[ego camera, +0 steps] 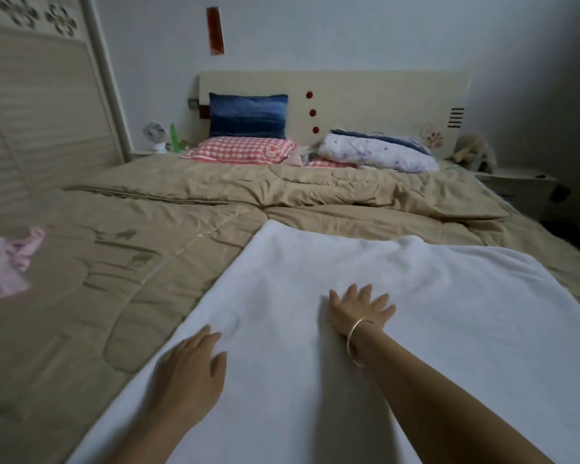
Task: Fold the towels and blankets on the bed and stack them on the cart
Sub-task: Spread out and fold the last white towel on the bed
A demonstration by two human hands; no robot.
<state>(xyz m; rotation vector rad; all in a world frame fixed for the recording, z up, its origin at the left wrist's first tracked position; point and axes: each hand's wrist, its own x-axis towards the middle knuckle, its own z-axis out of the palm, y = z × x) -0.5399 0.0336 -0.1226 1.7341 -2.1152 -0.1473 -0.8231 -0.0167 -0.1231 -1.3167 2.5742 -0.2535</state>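
Note:
A large white towel point(432, 296) lies spread flat on the near part of the bed, over a tan quilted blanket point(148, 262). My left hand point(188, 373) rests palm down near the towel's left edge, fingers straight. My right hand point(359, 309), with a silver bangle on the wrist, presses flat on the middle of the towel with its fingers fanned out. A pink cloth point(4, 266) lies crumpled at the bed's left side. No cart is in view.
At the head of the bed lie a red checked pillow point(241, 149), a blue cushion point(247, 115) and a folded floral quilt point(379, 152) against the cream headboard point(365, 95). A wardrobe point(31, 112) stands on the left, a nightstand point(516, 185) at the far right.

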